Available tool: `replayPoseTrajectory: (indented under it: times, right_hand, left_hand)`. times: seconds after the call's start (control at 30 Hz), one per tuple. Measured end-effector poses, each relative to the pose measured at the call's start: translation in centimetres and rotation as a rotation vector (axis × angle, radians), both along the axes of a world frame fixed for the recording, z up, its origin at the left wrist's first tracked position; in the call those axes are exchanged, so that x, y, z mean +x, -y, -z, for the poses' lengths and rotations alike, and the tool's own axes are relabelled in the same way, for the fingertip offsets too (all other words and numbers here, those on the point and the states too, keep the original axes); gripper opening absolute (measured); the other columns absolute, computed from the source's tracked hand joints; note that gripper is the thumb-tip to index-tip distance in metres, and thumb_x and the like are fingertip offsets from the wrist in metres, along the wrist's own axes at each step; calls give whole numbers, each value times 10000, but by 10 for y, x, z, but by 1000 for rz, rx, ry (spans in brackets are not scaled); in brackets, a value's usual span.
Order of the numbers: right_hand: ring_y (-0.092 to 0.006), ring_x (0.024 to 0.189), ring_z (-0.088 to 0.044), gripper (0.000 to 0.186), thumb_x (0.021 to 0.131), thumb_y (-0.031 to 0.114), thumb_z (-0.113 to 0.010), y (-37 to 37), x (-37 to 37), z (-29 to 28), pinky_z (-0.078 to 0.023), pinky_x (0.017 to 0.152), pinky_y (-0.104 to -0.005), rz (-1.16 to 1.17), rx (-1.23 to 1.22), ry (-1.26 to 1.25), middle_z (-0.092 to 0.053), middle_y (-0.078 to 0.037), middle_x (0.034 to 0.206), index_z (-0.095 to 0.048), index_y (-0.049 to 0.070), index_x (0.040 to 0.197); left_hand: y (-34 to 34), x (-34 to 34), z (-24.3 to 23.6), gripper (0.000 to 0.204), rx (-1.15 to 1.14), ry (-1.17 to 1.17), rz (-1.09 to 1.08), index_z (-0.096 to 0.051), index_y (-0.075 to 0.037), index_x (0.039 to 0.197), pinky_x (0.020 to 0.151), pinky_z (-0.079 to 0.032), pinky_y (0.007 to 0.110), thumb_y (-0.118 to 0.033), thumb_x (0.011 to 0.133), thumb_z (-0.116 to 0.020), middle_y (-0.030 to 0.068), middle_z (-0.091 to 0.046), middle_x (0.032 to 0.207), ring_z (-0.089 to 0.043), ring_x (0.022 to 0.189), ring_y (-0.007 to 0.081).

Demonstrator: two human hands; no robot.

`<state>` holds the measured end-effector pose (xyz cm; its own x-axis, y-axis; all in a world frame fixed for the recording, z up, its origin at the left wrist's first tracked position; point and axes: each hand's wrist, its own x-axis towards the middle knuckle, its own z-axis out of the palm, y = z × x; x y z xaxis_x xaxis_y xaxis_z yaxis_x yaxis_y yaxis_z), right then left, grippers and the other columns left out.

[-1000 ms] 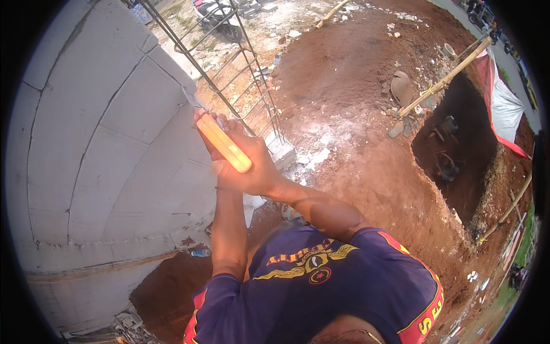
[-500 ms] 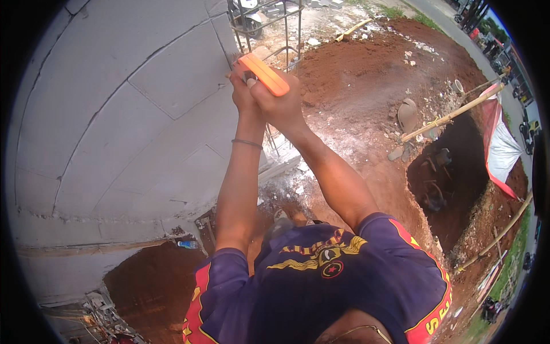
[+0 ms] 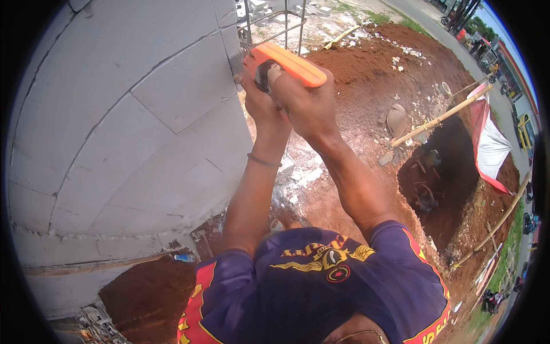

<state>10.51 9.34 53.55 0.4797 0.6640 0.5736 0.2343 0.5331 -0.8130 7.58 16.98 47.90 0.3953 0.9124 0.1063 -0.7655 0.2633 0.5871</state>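
Note:
My right hand (image 3: pixel 309 109) is wrapped round the orange handle of a handsaw (image 3: pixel 295 64). Close beside it, my left hand (image 3: pixel 264 109) is also closed on the handle, its thumb toward the wall. A short stretch of toothed blade shows past the handle, against the end of the grey block wall (image 3: pixel 166 114). The rest of the blade is hidden by the wall and my hands. Both arms reach up and forward.
Steel reinforcing bars (image 3: pixel 286 26) stand just beyond the wall's end. On the right gapes a deep pit (image 3: pixel 444 166) with someone inside, a bamboo pole (image 3: pixel 444 121) along its edge. A red-and-white sheet (image 3: pixel 490 140) hangs there. Another dug hole (image 3: pixel 146 292) lies below the wall.
Both hands and the saw have moved right, away from the wall's end, and the handle looks larger. The view has shifted slightly.

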Motion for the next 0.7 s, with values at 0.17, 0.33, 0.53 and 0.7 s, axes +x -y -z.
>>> replayPoseTrajectory:
  times: [0.17, 0.33, 0.53, 0.7]
  right_hand:
    - [-56, 551, -443, 196, 897, 157, -587, 64, -17, -41, -383, 526, -252, 22, -1, 81, -489, 24, 620, -550, 5, 781]
    - [-91, 556, -415, 308, 952, 284, -532, 55, -15, -61, -421, 614, -273, -28, -41, -38, -422, 30, 624, -457, 86, 728]
    - [-76, 539, -464, 239, 906, 168, -646, 5, -20, -21, -381, 516, -249, 54, -92, -60, -509, 16, 608, -565, 5, 750]
    - [-109, 574, -369, 333, 1003, 355, -483, 76, -1, -87, -431, 655, -348, -299, 15, -113, -330, 43, 648, -400, 132, 770]
  left_hand:
    - [80, -12, -10, 584, 72, 255, 183, -467, -111, 1337, 876, -486, 341, -578, 1016, -323, 31, -567, 1182, -567, 993, 145]
    - [60, -3, -23, 586, 204, 307, 131, -440, -96, 1349, 851, -518, 316, -566, 1011, -358, 41, -560, 1213, -596, 1034, 154]
    - [15, -11, -23, 604, 15, 357, 213, -414, -94, 1359, 870, -537, 322, -576, 1015, -294, 77, -554, 1248, -603, 1064, 176]
    - [74, -5, -45, 579, 139, 345, 286, -485, -88, 1243, 793, -532, 314, -596, 984, -391, 35, -614, 1010, -633, 891, 154]
